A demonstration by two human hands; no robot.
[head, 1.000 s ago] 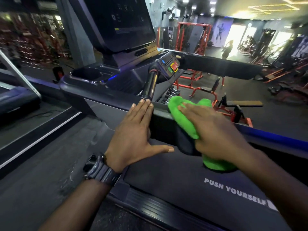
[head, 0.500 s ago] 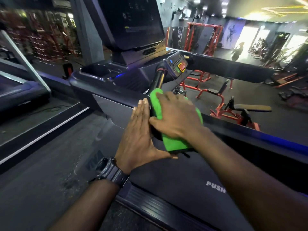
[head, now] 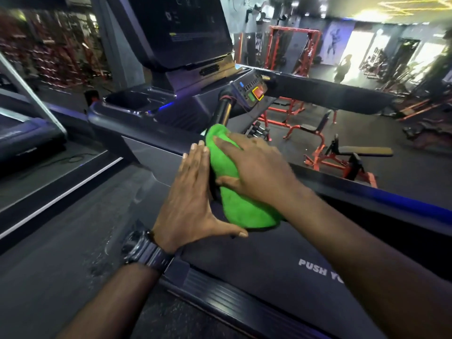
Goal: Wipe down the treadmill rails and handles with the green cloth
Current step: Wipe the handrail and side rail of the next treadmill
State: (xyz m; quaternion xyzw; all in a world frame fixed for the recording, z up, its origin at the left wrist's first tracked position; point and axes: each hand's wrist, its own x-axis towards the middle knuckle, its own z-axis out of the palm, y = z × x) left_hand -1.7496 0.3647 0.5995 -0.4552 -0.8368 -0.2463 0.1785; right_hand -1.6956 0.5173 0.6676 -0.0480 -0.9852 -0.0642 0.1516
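The right hand (head: 256, 167), clamped on the green cloth (head: 234, 192), has slid toward ten o'clock along the rail (head: 367, 192) to the handle (head: 223, 113), beside the flat, open left hand (head: 193, 192), so the rail's near stretch looks wiped.

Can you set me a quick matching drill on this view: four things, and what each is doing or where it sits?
Things:
1. left hand
2. right hand
3. green cloth
4. wristwatch

States:
A. wrapped over the dark handle below the console
B. flat, fingers straight, resting on the rail
C. strapped on the left wrist
D. gripping the cloth from above

Pairs: 1-B, 2-D, 3-A, 4-C
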